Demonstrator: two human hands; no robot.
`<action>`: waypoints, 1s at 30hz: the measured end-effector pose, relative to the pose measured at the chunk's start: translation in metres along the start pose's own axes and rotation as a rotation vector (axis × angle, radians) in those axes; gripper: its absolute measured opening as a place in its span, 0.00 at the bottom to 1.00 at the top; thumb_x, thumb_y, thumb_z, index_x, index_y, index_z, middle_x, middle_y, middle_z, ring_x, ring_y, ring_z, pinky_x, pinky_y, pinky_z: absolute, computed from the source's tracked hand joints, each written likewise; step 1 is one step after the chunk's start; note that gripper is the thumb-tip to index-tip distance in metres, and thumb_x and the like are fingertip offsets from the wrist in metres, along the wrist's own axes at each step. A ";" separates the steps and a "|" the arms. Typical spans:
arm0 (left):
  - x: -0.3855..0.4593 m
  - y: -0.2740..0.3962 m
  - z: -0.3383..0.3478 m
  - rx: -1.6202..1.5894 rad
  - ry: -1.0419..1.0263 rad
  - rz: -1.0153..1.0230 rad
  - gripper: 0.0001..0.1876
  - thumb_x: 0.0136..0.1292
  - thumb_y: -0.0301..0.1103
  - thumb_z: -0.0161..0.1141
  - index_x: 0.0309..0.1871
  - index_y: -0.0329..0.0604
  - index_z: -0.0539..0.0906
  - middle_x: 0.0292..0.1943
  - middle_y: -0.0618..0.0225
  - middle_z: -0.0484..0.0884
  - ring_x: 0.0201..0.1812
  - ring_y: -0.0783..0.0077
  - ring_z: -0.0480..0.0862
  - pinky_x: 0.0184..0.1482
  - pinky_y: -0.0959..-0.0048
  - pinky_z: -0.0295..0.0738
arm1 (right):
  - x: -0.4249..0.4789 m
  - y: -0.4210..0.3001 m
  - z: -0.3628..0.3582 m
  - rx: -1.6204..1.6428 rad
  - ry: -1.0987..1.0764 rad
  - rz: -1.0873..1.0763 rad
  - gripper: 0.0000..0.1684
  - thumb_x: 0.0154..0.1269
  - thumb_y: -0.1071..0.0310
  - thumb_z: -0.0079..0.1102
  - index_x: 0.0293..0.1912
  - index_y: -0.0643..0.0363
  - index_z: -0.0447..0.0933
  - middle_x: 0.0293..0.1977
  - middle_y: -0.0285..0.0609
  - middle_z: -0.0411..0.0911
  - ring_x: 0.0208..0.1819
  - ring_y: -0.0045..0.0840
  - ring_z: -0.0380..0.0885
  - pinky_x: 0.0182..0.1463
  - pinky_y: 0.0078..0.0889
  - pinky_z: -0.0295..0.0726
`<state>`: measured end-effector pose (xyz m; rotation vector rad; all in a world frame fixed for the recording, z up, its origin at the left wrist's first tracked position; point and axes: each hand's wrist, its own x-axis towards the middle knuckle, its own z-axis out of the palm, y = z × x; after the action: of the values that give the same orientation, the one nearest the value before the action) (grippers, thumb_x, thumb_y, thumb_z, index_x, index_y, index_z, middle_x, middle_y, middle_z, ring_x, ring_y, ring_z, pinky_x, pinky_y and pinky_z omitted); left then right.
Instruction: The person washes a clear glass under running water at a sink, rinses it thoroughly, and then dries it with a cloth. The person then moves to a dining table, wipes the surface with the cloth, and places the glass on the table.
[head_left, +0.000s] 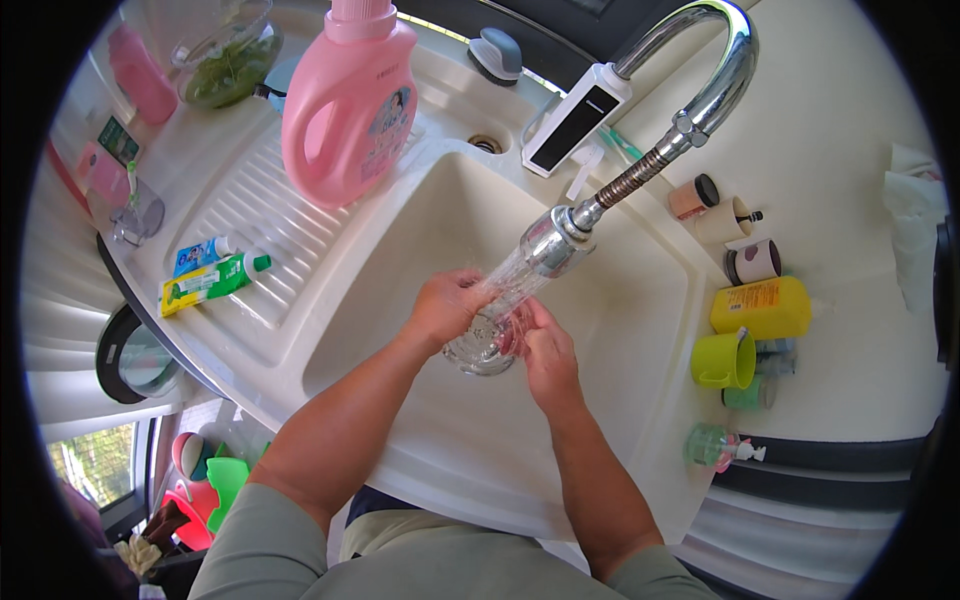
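A clear glass vessel, perhaps a cup or jar, is tilted over the sink basin. Water pours onto it from the chrome faucet head. My left hand grips its far left side, with the fingertips partly lost behind the stream. From the right, my right hand holds the same glass, and its fingers show blurred through the water and the clear wall. Splashing hides the vessel's upper part and exact shape.
A large pink detergent bottle stands on the ribbed drainboard, with toothpaste tubes nearby. Along the right ledge are a yellow bottle, a lime-green mug and a pump bottle. A brush sits behind the basin.
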<state>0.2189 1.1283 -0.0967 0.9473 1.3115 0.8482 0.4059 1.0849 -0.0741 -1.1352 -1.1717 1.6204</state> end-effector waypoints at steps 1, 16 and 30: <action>0.000 0.002 -0.001 -0.064 -0.009 -0.024 0.26 0.65 0.54 0.71 0.48 0.36 0.90 0.34 0.66 0.89 0.32 0.75 0.84 0.37 0.70 0.78 | -0.003 -0.002 0.001 0.110 -0.020 -0.013 0.39 0.74 0.78 0.43 0.81 0.68 0.54 0.64 0.47 0.73 0.53 0.23 0.77 0.55 0.29 0.79; 0.008 0.000 -0.007 -0.437 0.178 -0.123 0.25 0.66 0.56 0.70 0.39 0.37 0.89 0.28 0.72 0.82 0.24 0.79 0.75 0.26 0.72 0.67 | 0.027 -0.020 0.052 -0.205 0.257 -0.005 0.30 0.79 0.69 0.54 0.75 0.63 0.62 0.60 0.41 0.78 0.62 0.25 0.76 0.67 0.34 0.73; 0.011 -0.001 -0.007 -0.630 0.149 -0.156 0.26 0.66 0.56 0.71 0.42 0.35 0.88 0.30 0.69 0.83 0.26 0.77 0.78 0.28 0.71 0.73 | 0.012 -0.017 0.041 -0.013 0.114 -0.129 0.20 0.79 0.71 0.45 0.65 0.62 0.71 0.40 0.31 0.74 0.38 0.11 0.68 0.42 0.20 0.71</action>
<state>0.2126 1.1386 -0.1024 0.2871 1.1163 1.1317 0.3651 1.0908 -0.0529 -1.1219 -1.1589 1.4336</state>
